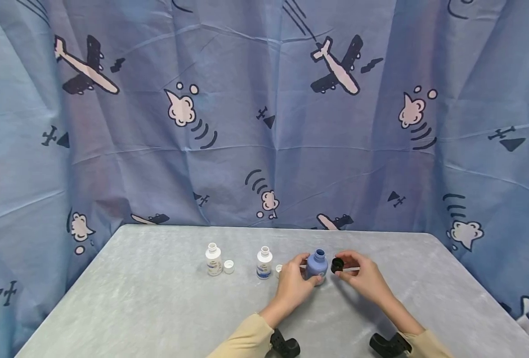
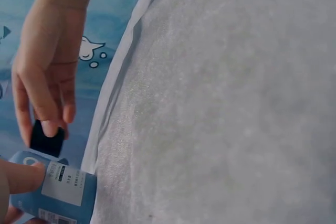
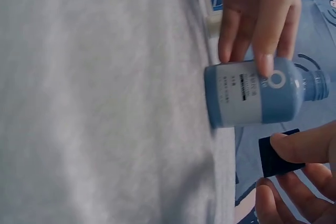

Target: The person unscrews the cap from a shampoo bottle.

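My left hand (image 1: 292, 284) grips a blue bottle (image 1: 316, 265) by its sides, thumb across the front near the printed label. The bottle stands upright on the table with its threaded neck (image 3: 316, 85) uncapped. Just to the right of the bottle, my right hand (image 1: 364, 276) pinches a black cap (image 1: 337, 264) between thumb and fingers. In the right wrist view the cap (image 3: 281, 153) is beside the bottle, apart from its neck. Left of my left hand stands a white bottle with a blue-banded label (image 1: 264, 263), also uncapped.
Farther left is another uncapped white bottle (image 1: 213, 259), with a white cap (image 1: 229, 267) beside it. A second white cap (image 1: 278, 270) lies partly hidden behind my left hand. A blue patterned curtain (image 1: 264, 124) hangs behind the grey table (image 1: 165, 298).
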Demonstrator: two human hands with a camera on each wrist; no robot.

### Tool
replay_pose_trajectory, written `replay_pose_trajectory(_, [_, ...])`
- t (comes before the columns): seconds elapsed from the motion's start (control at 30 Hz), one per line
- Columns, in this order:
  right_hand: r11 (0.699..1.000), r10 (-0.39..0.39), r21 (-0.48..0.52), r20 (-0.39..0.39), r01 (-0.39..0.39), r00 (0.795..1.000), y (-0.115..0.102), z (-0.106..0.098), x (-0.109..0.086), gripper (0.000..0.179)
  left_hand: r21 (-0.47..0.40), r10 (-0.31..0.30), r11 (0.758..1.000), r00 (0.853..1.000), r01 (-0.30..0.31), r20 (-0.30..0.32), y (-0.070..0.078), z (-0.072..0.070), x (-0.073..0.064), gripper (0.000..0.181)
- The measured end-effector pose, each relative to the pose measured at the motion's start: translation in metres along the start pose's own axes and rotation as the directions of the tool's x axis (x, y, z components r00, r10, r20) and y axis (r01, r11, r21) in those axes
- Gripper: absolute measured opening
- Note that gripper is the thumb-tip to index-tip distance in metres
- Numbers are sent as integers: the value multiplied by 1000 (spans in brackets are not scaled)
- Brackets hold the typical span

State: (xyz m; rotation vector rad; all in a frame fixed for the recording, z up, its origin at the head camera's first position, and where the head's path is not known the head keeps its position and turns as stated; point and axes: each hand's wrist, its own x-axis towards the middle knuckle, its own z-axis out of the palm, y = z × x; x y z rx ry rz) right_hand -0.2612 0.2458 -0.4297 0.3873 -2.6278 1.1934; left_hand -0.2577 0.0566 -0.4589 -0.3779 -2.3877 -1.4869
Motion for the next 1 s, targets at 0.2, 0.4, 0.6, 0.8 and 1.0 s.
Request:
replay_pose_trajectory(0.2, [999, 18, -30, 47, -17, 999, 11, 2, -2, 38, -16, 16, 1000, 1000, -15, 9, 0, -2, -3, 48])
replay_pose_trajectory(0.4, [999, 13, -53, 73, -9, 997, 11, 3, -4, 38, 28, 13, 1000, 1000, -13, 15, 1, -6, -5, 48])
replay_pose_trajectory(0.6, [996, 12, -92, 122, -1, 993, 14, 3, -4, 37, 82, 17, 996, 997, -23, 74, 2, -12, -8, 53])
replay_pose_trajectory(0.8, [994, 38, -111, 134, -23, 990, 15, 2, -1, 36, 128, 31, 991, 992, -46, 123, 5, -18, -11, 57])
replay_pose_trajectory(1.0, [995, 2, -103, 148, 13, 989, 17, 1, 0, 39, 242, 94, 962, 986, -125, 137, 13, -35, -16, 46])
